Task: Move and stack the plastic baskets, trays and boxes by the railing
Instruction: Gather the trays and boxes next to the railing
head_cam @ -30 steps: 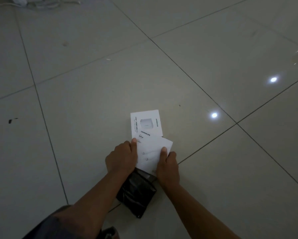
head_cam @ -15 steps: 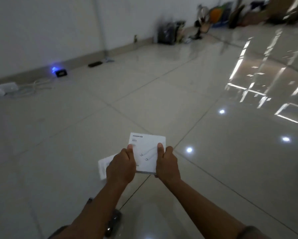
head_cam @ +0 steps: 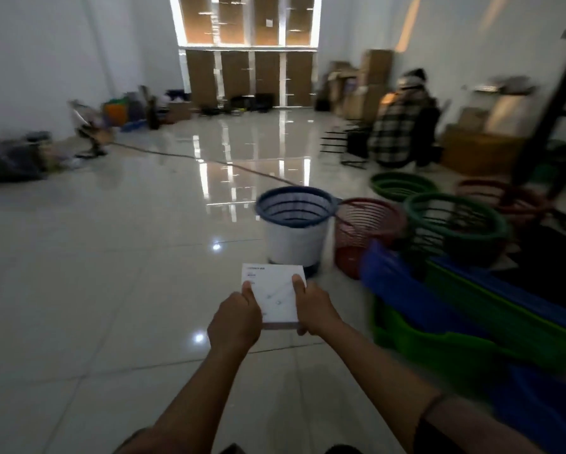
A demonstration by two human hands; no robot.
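A flat white cardboard box [head_cam: 274, 291] is held out front above the glossy tiled floor [head_cam: 111, 273], pinched at its left edge by the left hand [head_cam: 235, 319] and at its right edge by the right hand [head_cam: 314, 309]. It should be kept level while carried. Open floor lies left; the blue-rimmed white plastic basket [head_cam: 294, 231], red mesh basket [head_cam: 367, 231] and green plastic tray [head_cam: 439, 335] crowd the right, so that side is best approached slowly.

A bare storeroom: glossy tiled floor [head_cam: 111, 257], stacked cardboard boxes [head_cam: 370, 83] along the walls, plastic baskets [head_cam: 367, 224] and crates [head_cam: 455, 322] grouped at right.
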